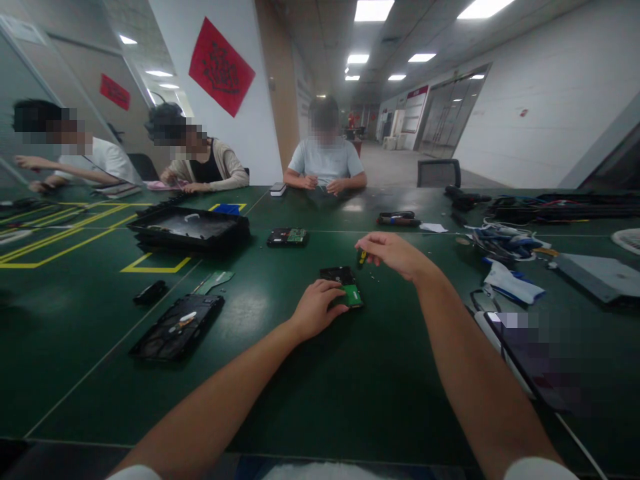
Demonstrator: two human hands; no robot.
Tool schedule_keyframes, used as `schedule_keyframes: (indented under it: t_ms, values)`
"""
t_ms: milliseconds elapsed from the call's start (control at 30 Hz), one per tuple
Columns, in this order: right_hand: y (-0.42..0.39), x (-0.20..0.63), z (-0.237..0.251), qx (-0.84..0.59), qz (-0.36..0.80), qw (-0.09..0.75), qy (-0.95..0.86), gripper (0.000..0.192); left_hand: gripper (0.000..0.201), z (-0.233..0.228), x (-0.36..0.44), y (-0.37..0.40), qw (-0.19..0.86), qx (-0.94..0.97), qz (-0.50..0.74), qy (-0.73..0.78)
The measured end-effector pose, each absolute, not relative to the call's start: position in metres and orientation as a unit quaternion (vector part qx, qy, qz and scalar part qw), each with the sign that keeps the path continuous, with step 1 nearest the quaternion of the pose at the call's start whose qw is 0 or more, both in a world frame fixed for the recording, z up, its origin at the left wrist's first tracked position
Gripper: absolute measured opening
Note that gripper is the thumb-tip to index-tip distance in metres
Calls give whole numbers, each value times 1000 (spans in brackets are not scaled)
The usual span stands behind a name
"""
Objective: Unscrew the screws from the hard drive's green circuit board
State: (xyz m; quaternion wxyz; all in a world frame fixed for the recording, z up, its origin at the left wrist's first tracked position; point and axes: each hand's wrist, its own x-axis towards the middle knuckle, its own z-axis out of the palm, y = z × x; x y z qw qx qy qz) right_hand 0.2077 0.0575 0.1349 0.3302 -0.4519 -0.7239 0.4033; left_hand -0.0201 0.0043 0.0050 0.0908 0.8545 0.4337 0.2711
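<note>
Forearms: two bare forearms are seen rising from the bottom edge, white sleeve cuffs just visible at the lower corners; they converge toward the middle of the green table [310, 400].
Left hand: the left hand [316, 308] is laid on the near left edge of the hard drive [345, 285]; the fingers are curled loosely over that edge and a light hold on the drive is shown.
Right hand: the right hand [395, 252] is held just above the table beyond the drive, palm down; the fingers are pinched loosely together, and whether anything is held cannot be told; a small black and yellow tool [361, 257] is seen just beside the fingertips.
Hard drive: it is laid flat near the table's middle, its green circuit board [353, 295] turned up at the near right corner.
Open room: bare tabletop is seen between the drive and the near edge, and to the left as far as the black drive casing [177, 327].
Right side: a dark flat device [535, 360] and a tangle of cables [505, 243] are crowded toward the right edge.
Far side: a second drive [287, 237] and a black tray [190, 228] are set well beyond; three seated people are placed along the far edge.
</note>
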Motion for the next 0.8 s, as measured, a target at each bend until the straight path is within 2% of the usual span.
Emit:
schedule_keyframes:
  t_ms: [433,667,800]
  values:
    - [55,210,135,-406,481,334,-702,23,37,7,-20,3,92,854,273,433]
    - [59,212,134,-448,389,338,-731,23,37,9,-19,1,96,852,268,439]
    - [59,211,133,-453,409,329,-720,20,37,9,-19,2,93,852,270,440]
